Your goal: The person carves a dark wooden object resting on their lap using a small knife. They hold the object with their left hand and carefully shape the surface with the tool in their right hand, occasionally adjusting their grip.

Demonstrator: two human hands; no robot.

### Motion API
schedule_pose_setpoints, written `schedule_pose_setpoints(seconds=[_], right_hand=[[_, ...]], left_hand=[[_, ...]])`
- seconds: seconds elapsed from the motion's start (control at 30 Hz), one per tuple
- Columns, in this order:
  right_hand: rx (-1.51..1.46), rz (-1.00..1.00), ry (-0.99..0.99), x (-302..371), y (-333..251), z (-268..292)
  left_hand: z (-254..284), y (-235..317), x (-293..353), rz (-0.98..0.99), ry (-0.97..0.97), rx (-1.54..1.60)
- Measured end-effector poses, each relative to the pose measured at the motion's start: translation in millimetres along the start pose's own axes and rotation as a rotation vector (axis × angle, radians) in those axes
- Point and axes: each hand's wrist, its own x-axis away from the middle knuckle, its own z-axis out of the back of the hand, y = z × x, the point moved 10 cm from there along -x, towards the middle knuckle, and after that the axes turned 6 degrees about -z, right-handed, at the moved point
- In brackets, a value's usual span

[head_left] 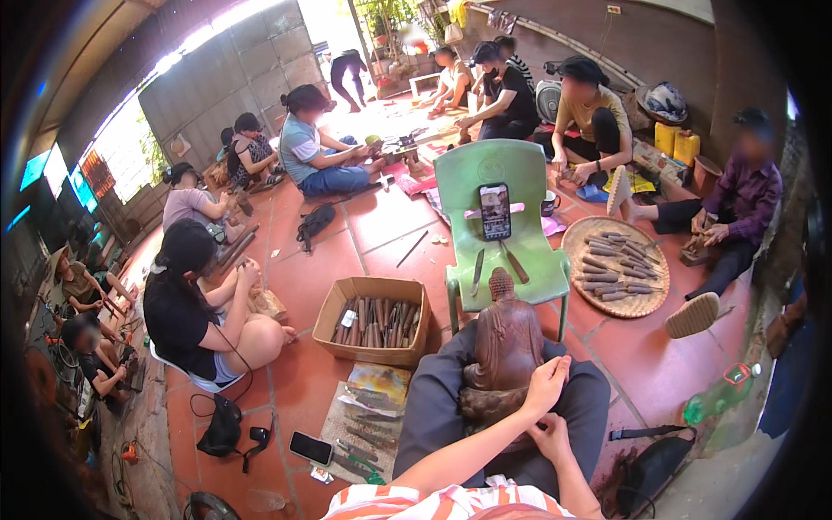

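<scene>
A dark brown carved wooden statue of a seated robed figure (507, 342) rests upright between my thighs, on a carved base (485, 406). My left hand (548, 383) is at the statue's lower right side, its fingers curled closed; whatever they hold is hidden. Just below it, my right hand (549, 435) is also closed, close to the base, and its grip is too small to make out. Beyond the statue stands a green plastic chair (485, 178). On its seat lie a knife-like blade (477, 271) and another bladed tool (514, 263), and a phone (495, 211) leans against the backrest.
A cardboard box (364, 354) of wood-handled tools stands at left, near a mat (342, 407) with several thin tools. A woven tray (654, 299) of tools lies right. Around are a phone (310, 448), a green bottle (719, 394), a black bag (654, 472) and several seated people.
</scene>
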Motion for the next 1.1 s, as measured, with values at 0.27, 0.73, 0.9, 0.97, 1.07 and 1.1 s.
schedule_pose_setpoints(seconds=[0.27, 0.73, 0.9, 0.97, 1.07, 1.1], right_hand=[[0.121, 0.013, 0.094, -2, -4, 6], [0.057, 0.180, -0.050, 7, -25, 2], [0.018, 0.019, 0.054, -6, 19, -1], [-0.060, 0.016, 0.004, -6, 27, -1], [-0.147, 0.009, -0.116, 1, 11, -5], [-0.150, 0.005, -0.122, 1, 12, -5]], left_hand=[[0, 2, -2, -0.004, 0.002, -0.016], [1, -5, 3, 0.072, -0.035, 0.013], [-6, 1, -4, -0.006, -0.019, -0.016], [-9, -4, -1, -0.007, -0.043, 0.011], [-3, -2, 6, 0.016, 0.037, -0.025], [-3, -1, 5, 0.008, 0.037, -0.049]])
